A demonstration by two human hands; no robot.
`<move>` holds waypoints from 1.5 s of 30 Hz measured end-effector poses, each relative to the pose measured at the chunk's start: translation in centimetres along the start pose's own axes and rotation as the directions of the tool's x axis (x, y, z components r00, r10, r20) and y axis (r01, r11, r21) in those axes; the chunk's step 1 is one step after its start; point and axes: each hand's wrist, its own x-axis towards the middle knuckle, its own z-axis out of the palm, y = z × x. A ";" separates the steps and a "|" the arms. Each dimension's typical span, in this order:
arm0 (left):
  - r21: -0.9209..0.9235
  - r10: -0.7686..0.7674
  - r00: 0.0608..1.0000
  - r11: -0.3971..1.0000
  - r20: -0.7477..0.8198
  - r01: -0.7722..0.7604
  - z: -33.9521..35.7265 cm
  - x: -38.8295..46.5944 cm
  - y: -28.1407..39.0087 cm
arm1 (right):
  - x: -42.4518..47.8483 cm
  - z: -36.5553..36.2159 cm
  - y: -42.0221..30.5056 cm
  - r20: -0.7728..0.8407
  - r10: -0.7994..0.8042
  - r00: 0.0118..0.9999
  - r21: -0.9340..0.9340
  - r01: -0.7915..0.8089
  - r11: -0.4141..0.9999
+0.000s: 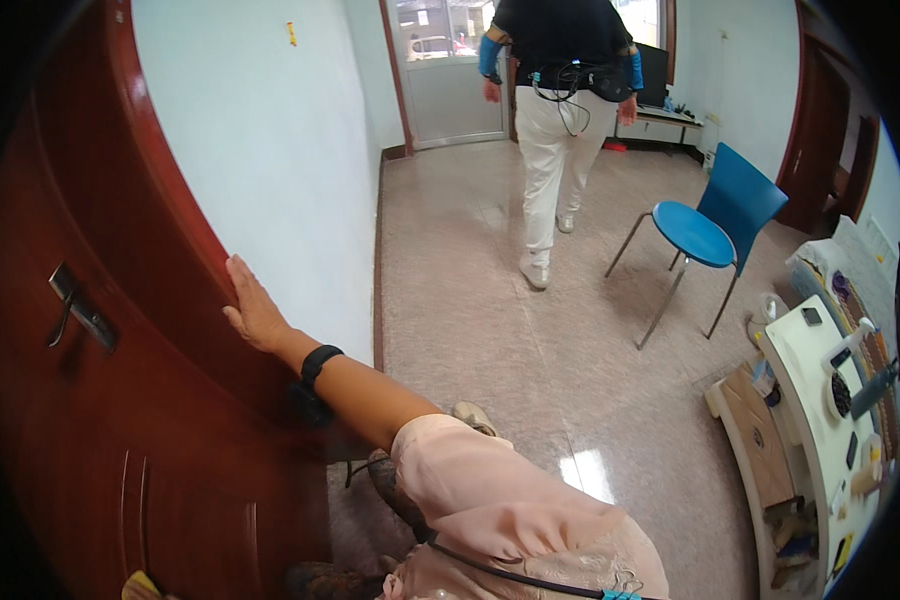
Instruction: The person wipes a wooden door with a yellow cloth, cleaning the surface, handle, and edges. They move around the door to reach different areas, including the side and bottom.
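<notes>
My right hand [257,307] rests flat against the edge of a dark red wooden door frame [146,150], fingers extended, thumb apart, holding nothing. A black wristband [321,363] is on that wrist, below a pale pink sleeve [487,480]. Left of the hand is a brown-red panelled door [67,420] with a metal lever handle [82,307]. My left hand is out of view. A small yellow and tan shape [141,585] at the bottom left edge is too cut off to identify.
A person [562,127] in white trousers walks ahead, back turned. A blue chair [697,232] stands right of them. A cluttered cream table [802,375] with a lower shelf lines the right side. At the back are a glazed grey door [457,101] and a desk [664,116].
</notes>
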 end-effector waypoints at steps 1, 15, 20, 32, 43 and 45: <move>0.182 0.112 0.988 0.979 -0.104 -0.092 0.5 -0.8 -2.7 | 0.0 0.0 -0.1 0.006 0.013 1.000 -0.004 -0.013 1.000; 0.084 0.191 0.732 0.980 -0.654 -0.180 1.9 -3.5 -14.5 | -0.1 0.7 -1.0 -0.048 0.143 0.988 -0.142 -0.149 0.979; 0.037 0.173 0.764 0.981 -0.622 -0.192 1.2 -2.0 -14.0 | -0.2 0.0 -1.1 -0.005 0.185 0.983 -0.128 -0.184 0.975; -0.232 -0.053 0.866 0.970 -0.497 -0.074 8.8 -4.5 -21.3 | -17.0 3.0 -5.0 0.015 0.429 0.903 -0.072 -0.427 0.902; -0.884 0.012 0.971 0.416 0.238 0.212 4.9 -13.0 -4.5 | -27.9 10.3 -27.7 0.823 -0.208 0.529 0.565 -0.797 0.211; -0.925 0.250 0.947 0.367 0.199 0.097 7.6 -15.2 -3.5 | -30.0 11.3 -27.9 0.953 0.030 0.300 0.298 -0.953 0.057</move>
